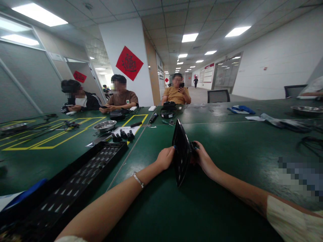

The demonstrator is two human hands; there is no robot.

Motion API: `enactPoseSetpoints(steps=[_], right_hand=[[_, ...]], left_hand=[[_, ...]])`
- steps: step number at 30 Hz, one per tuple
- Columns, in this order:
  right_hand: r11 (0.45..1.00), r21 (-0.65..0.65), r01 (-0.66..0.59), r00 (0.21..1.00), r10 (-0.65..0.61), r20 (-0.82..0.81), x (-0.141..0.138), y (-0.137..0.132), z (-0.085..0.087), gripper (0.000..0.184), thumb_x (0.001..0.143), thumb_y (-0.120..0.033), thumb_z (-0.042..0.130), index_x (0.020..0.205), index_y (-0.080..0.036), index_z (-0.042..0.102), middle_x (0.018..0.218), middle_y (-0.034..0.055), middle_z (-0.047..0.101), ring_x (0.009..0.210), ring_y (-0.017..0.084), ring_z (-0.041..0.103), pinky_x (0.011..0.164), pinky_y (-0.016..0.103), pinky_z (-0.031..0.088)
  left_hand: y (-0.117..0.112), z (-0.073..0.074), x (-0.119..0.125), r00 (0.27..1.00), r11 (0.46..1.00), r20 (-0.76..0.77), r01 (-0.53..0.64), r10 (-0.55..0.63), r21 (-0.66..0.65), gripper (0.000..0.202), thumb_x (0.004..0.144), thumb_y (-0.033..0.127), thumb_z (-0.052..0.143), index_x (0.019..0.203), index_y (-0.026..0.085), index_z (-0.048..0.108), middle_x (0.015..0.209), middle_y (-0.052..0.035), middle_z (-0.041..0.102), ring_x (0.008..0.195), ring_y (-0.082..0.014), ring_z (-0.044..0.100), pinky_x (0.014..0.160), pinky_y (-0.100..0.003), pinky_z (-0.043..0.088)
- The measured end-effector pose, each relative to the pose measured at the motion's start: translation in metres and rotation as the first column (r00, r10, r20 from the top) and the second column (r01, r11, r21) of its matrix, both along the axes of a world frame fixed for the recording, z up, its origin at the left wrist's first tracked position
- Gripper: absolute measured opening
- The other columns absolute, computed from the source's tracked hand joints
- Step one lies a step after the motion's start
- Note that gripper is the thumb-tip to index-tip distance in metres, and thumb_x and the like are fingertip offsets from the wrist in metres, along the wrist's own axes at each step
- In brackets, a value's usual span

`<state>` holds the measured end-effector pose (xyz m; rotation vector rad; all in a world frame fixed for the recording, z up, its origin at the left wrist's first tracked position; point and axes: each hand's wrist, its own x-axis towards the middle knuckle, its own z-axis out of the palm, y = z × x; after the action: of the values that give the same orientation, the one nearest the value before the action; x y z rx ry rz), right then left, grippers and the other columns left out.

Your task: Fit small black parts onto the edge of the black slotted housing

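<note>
A flat, glossy black panel [181, 154], like a small display screen, stands on edge above the green table, seen nearly side-on. My left hand [166, 157] grips it at the left, with the thumb against its face. On the panel's other side, my right hand [202, 157] is closed around a dark part [194, 149] that projects from its back. The right fingertips are partly hidden by that part. A silver bracelet [138, 179] circles my left wrist.
A long black tray [123, 145] with rows of small pale pointed pieces lies at left. Beyond it are several black cylindrical parts [122, 134] and a metal bowl [104, 125]. A dark pouch [168, 106] sits ahead. Three people sit across the green table [227, 141]; cables lie right.
</note>
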<state>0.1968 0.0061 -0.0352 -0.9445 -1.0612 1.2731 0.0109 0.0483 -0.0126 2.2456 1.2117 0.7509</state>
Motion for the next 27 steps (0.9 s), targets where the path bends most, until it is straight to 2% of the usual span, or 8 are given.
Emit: enactPoseSetpoints(steps=[11, 17, 27], right_hand=[[1.0, 0.009, 0.006, 1.0, -0.006, 0.004, 0.0004, 0.0003, -0.0006, 0.048, 0.081, -0.039, 0.045, 0.125, -0.026, 0.031, 0.071, -0.0019, 0.058, 0.053, 0.015, 0.056, 0.047, 0.026, 0.04], [1.0, 0.003, 0.003, 1.0, -0.003, 0.012, 0.0, -0.0011, 0.0016, 0.046, 0.081, -0.039, 0.045, 0.123, -0.026, 0.032, 0.074, -0.0006, 0.059, 0.056, 0.015, 0.057, 0.047, 0.025, 0.04], [1.0, -0.003, 0.012, 1.0, -0.012, -0.021, -0.0011, -0.002, 0.0028, 0.047, 0.08, -0.038, 0.046, 0.123, -0.026, 0.032, 0.074, -0.0011, 0.059, 0.055, 0.015, 0.056, 0.046, 0.026, 0.041]], left_hand=[[0.0016, -0.0003, -0.0013, 0.999, 1.0, -0.026, 0.024, -0.024, 0.012, 0.047, 0.09, 0.041, 0.02, 0.079, 0.015, 0.057, 0.065, -0.0025, 0.057, 0.066, -0.0175, 0.054, 0.058, -0.024, 0.041], [0.0012, -0.0008, 0.0004, 1.0, 1.0, -0.019, -0.017, 0.017, -0.007, 0.057, 0.09, 0.047, 0.013, 0.072, 0.015, 0.057, 0.058, -0.0031, 0.054, 0.066, -0.0192, 0.055, 0.06, -0.026, 0.04], [0.001, 0.0007, -0.0014, 0.998, 0.998, -0.034, 0.045, -0.044, 0.04, 0.047, 0.089, 0.041, 0.019, 0.078, 0.015, 0.057, 0.068, -0.0039, 0.058, 0.068, -0.0183, 0.054, 0.061, -0.026, 0.041]])
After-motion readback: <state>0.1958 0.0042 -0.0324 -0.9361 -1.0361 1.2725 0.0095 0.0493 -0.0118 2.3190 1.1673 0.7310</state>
